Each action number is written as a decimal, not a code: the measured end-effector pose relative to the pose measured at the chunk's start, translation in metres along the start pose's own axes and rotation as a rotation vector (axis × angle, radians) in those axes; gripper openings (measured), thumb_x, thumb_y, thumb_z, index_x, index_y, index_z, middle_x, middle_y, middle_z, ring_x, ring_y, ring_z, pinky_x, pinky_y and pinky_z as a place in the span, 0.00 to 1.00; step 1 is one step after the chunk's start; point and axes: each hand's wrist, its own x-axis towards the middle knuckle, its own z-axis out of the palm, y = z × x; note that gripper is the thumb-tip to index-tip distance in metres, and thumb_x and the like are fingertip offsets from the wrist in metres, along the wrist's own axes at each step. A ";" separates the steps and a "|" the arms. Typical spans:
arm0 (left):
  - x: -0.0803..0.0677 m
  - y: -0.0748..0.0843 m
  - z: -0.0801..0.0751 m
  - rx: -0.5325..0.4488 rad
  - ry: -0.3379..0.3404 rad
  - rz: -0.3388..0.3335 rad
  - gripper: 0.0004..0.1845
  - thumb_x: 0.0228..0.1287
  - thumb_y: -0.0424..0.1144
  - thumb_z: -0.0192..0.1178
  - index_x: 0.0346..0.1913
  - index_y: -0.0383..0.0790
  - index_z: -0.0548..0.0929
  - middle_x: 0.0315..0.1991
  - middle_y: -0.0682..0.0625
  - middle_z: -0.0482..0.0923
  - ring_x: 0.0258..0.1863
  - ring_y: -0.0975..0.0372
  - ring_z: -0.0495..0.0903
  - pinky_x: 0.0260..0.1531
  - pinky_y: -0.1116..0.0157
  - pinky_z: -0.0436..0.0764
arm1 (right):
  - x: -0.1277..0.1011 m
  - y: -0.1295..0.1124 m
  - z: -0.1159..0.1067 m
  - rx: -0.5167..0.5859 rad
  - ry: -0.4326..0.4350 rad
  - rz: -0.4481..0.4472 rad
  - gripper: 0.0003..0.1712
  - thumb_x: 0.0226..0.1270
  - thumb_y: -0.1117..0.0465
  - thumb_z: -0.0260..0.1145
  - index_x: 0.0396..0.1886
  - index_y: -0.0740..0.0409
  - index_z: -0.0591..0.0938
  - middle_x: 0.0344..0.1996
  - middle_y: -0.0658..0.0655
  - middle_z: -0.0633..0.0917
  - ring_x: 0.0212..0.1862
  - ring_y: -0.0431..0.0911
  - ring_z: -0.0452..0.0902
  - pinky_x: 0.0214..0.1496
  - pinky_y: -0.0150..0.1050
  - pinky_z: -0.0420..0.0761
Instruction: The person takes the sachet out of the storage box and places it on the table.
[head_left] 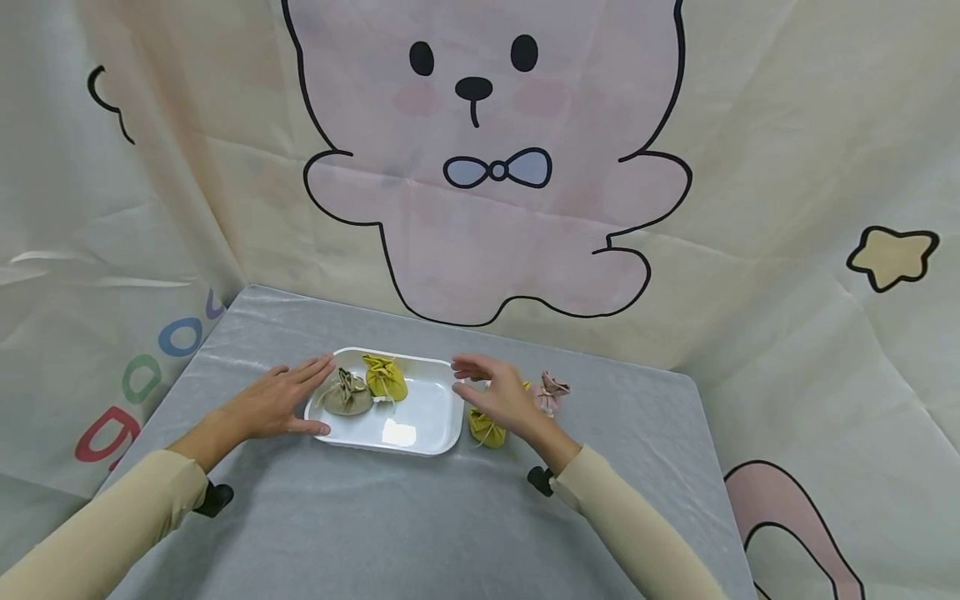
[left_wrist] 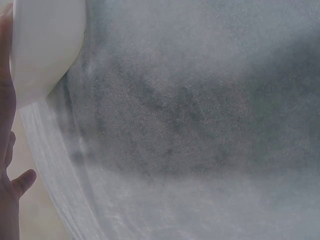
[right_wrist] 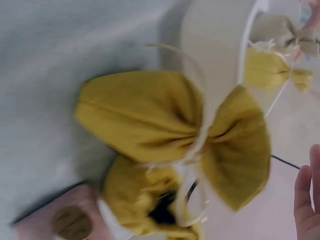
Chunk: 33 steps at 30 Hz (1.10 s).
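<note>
Grey cloth-covered table (head_left: pixel 390 525): left hand (head_left: pixel 276 402) and right hand (head_left: pixel 507 398), both spread wide, flank a glossy white rounded-rectangular tray (head_left: pixel 437 402).

The tray (head_left: pixel 435 400) looks like glossy plastic, the pouches (right_wrist: pixel 142 112) matt cloth, the tablecloth (head_left: pixel 360 525) velvety.

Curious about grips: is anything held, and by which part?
The right hand holds nothing; the left hand is at one end of the tray, its grip unclear.
</note>
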 end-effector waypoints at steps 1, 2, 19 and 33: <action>0.000 0.000 0.000 -0.001 -0.001 -0.002 0.57 0.55 0.69 0.64 0.76 0.33 0.58 0.77 0.37 0.54 0.72 0.43 0.61 0.61 0.37 0.65 | 0.003 -0.002 0.002 0.005 -0.008 -0.003 0.23 0.66 0.64 0.70 0.60 0.60 0.80 0.51 0.59 0.86 0.53 0.48 0.83 0.56 0.47 0.81; 0.000 0.000 0.000 0.000 -0.003 -0.004 0.57 0.55 0.70 0.64 0.76 0.33 0.58 0.77 0.37 0.54 0.72 0.43 0.61 0.61 0.37 0.65 | 0.007 -0.004 0.004 0.005 -0.016 -0.001 0.23 0.66 0.63 0.70 0.61 0.60 0.80 0.51 0.58 0.86 0.53 0.48 0.83 0.56 0.47 0.81; 0.000 -0.002 0.003 0.001 0.003 0.001 0.58 0.55 0.72 0.61 0.77 0.34 0.58 0.77 0.37 0.54 0.72 0.43 0.62 0.61 0.37 0.66 | 0.056 -0.015 0.042 -0.068 -0.063 -0.025 0.25 0.65 0.63 0.71 0.61 0.61 0.79 0.54 0.60 0.85 0.52 0.48 0.84 0.55 0.40 0.81; 0.001 -0.003 0.005 0.001 0.022 0.006 0.58 0.53 0.72 0.63 0.77 0.35 0.59 0.76 0.37 0.56 0.70 0.43 0.64 0.59 0.37 0.66 | 0.077 -0.017 0.067 -0.143 -0.158 0.033 0.30 0.62 0.62 0.74 0.64 0.60 0.78 0.60 0.56 0.82 0.60 0.45 0.79 0.63 0.36 0.74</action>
